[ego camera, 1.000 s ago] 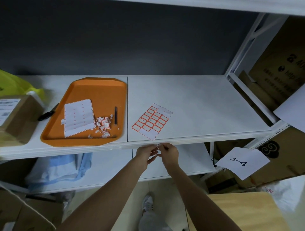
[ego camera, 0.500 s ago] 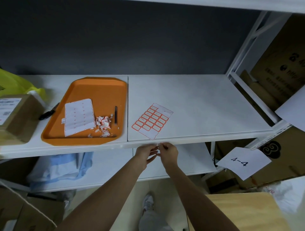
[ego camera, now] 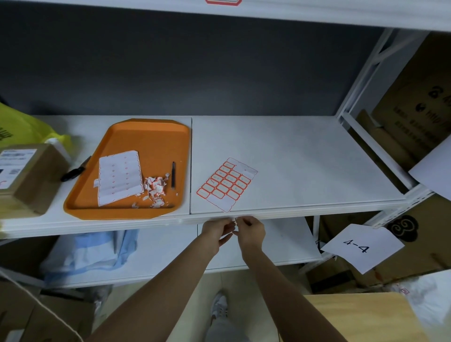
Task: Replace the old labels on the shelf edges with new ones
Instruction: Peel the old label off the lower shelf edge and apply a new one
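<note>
2 in view | left hand (ego camera: 216, 229), right hand (ego camera: 251, 232) | at shelf edge (ego camera: 292, 214)

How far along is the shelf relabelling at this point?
Done, apparently: torn label scraps and a stripped sheet lie in the orange tray, and the upper shelf edge carries a red-bordered label. In hand: left hand and right hand meet at the shelf edge, the right pinching a small white piece; whether it is an old or new label is unclear. Left: the label sheet on the shelf holds many stickers.
</note>
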A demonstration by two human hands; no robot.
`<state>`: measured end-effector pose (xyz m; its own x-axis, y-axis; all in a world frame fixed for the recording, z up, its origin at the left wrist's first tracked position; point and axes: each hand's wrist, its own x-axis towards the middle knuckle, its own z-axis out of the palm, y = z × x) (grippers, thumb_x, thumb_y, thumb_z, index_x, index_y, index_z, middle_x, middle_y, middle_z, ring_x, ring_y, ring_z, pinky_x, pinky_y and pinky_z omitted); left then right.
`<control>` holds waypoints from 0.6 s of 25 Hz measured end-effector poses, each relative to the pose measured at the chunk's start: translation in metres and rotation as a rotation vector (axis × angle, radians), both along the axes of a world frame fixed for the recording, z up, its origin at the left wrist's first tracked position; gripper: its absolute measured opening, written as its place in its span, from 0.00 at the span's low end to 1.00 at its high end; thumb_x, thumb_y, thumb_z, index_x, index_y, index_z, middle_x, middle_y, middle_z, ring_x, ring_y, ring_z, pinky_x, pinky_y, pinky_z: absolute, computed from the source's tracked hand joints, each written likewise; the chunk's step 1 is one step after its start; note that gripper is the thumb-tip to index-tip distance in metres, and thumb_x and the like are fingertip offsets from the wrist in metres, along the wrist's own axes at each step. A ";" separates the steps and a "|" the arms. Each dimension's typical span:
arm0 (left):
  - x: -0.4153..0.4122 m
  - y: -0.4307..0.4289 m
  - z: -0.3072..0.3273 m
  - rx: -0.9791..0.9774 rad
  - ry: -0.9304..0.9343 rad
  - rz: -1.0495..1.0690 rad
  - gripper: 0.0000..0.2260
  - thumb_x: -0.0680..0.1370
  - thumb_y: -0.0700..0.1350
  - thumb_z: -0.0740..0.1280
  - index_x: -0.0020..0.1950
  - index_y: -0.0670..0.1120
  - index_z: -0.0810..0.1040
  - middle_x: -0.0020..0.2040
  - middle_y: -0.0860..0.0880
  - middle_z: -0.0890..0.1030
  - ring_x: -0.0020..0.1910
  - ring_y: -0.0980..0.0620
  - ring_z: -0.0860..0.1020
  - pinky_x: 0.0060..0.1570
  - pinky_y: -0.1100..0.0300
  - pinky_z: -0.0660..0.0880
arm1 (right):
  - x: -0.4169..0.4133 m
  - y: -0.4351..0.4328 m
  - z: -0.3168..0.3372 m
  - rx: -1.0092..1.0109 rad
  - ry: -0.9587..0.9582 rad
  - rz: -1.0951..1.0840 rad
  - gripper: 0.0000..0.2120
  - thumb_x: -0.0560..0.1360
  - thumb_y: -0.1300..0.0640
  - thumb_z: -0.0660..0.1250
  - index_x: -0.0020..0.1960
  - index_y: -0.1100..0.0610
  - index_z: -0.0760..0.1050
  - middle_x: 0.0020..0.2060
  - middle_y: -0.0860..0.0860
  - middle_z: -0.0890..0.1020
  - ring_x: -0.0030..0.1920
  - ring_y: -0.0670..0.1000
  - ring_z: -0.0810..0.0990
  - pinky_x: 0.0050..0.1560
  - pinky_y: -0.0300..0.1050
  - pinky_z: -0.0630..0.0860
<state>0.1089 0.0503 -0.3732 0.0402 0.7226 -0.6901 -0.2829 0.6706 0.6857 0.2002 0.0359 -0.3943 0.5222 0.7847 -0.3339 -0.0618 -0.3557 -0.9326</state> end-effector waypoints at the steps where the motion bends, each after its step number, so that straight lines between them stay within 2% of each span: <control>1: 0.000 0.000 0.000 -0.004 -0.004 0.008 0.08 0.77 0.40 0.68 0.55 0.39 0.80 0.45 0.44 0.84 0.46 0.50 0.82 0.49 0.58 0.78 | 0.000 0.000 -0.001 0.009 0.006 0.005 0.07 0.76 0.63 0.67 0.41 0.56 0.80 0.38 0.52 0.83 0.42 0.52 0.83 0.45 0.45 0.82; 5: -0.001 0.000 -0.003 -0.010 -0.001 0.014 0.08 0.78 0.40 0.67 0.55 0.39 0.80 0.48 0.43 0.84 0.47 0.49 0.82 0.50 0.58 0.77 | 0.004 -0.004 -0.006 -0.007 -0.003 0.037 0.05 0.77 0.63 0.66 0.45 0.59 0.81 0.40 0.54 0.83 0.43 0.53 0.83 0.47 0.46 0.83; 9: 0.000 0.000 -0.004 0.001 0.014 -0.010 0.06 0.78 0.41 0.67 0.54 0.41 0.79 0.52 0.43 0.84 0.50 0.48 0.82 0.51 0.58 0.77 | 0.008 -0.004 -0.001 -0.020 -0.044 0.070 0.04 0.77 0.60 0.67 0.46 0.57 0.81 0.40 0.51 0.83 0.41 0.50 0.83 0.41 0.38 0.82; 15: 0.001 0.000 -0.005 -0.004 0.001 -0.017 0.09 0.78 0.41 0.68 0.56 0.40 0.80 0.51 0.43 0.84 0.48 0.49 0.82 0.47 0.59 0.78 | 0.005 0.001 0.000 -0.044 -0.108 0.067 0.05 0.76 0.62 0.67 0.44 0.57 0.81 0.38 0.52 0.84 0.41 0.51 0.83 0.48 0.46 0.83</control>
